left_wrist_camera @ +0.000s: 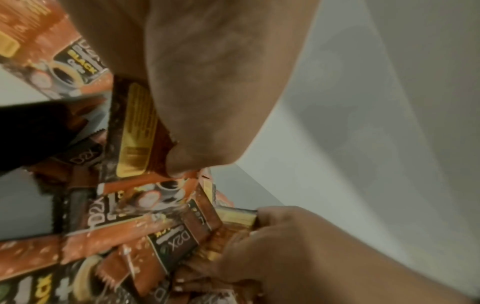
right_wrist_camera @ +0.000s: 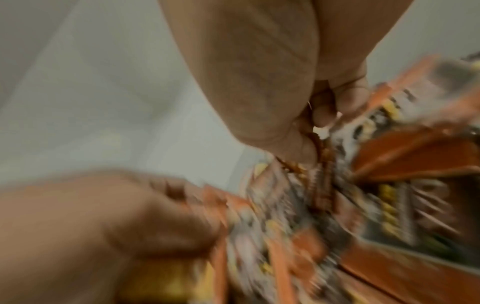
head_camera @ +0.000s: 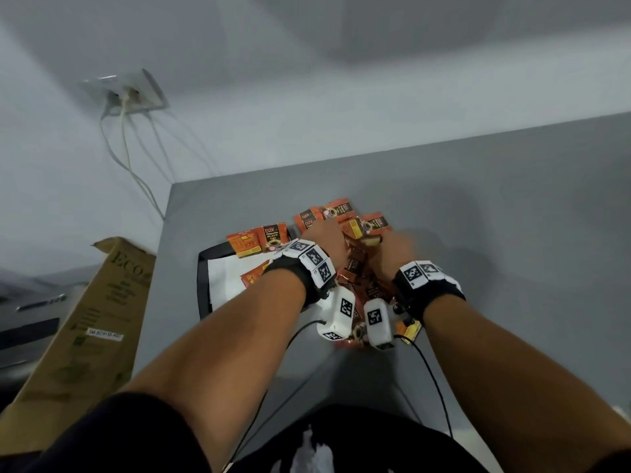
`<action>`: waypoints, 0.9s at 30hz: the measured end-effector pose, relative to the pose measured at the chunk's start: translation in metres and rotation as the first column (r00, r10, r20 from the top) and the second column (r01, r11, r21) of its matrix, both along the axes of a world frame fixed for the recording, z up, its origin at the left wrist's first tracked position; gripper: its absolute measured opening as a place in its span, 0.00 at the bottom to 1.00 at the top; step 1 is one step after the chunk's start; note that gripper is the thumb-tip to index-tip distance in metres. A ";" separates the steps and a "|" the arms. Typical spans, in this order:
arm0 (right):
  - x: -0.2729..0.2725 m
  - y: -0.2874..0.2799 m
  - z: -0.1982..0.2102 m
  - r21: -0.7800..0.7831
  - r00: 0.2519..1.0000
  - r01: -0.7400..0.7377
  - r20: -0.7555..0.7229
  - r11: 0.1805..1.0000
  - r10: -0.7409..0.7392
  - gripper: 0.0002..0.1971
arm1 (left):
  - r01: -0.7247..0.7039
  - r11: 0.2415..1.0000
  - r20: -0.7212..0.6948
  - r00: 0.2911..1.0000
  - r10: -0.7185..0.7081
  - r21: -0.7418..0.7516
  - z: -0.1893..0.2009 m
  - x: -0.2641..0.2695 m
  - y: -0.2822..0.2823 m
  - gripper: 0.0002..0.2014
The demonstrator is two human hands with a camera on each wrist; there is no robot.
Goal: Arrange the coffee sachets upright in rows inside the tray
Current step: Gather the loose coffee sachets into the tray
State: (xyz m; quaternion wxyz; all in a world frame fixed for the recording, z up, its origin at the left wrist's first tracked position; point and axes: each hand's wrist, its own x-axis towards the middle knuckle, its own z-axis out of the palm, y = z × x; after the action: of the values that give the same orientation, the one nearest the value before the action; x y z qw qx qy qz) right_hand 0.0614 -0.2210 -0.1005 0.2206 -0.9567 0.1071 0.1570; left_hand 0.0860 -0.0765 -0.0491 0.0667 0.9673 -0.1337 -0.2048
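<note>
Stock at count: my left hand (head_camera: 326,238) and right hand (head_camera: 397,249) both pinched coffee sachets (head_camera: 355,268) from the loose heap beside the tray (head_camera: 204,285), which held only few, unranked; nearly all remained.

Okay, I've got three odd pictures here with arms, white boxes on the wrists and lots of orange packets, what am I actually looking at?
No machine here: a person works with bare hands, wearing cameras. The widest picture comes from a head camera looking down; the two close ones come from cameras strapped to each wrist. The white boxes with black patterns are wrist cameras.

On the grey table sits a black tray with a white lining. Orange coffee sachets lie heaped beside and over it, a few inside.

The left hand and right hand dig into the heap. The right hand's fingers pinch a sachet. What the left hand holds is unclear.
</note>
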 end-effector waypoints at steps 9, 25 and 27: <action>0.017 -0.047 0.058 -0.096 1.000 0.016 0.010 0.995 -0.016 0.17 | 0.018 0.967 0.002 1.000 -0.019 0.255 -0.018 -0.004 -0.007 0.18; 0.038 0.020 0.018 -0.009 0.956 -0.271 -0.119 0.963 0.268 0.05 | -0.021 1.000 0.049 0.999 0.022 -0.017 0.008 0.003 0.021 0.32; 0.040 0.021 0.010 -0.045 0.955 -0.270 -0.140 0.962 0.261 0.07 | 0.001 1.000 0.057 0.998 -0.002 0.012 0.009 0.007 0.024 0.22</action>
State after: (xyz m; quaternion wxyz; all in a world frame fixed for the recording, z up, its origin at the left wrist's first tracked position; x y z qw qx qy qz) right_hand 0.1012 -0.2005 -0.0901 0.1592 -0.9563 -0.0029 0.2451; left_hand 0.0930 -0.0520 -0.0402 0.0567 0.9730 -0.1350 -0.1781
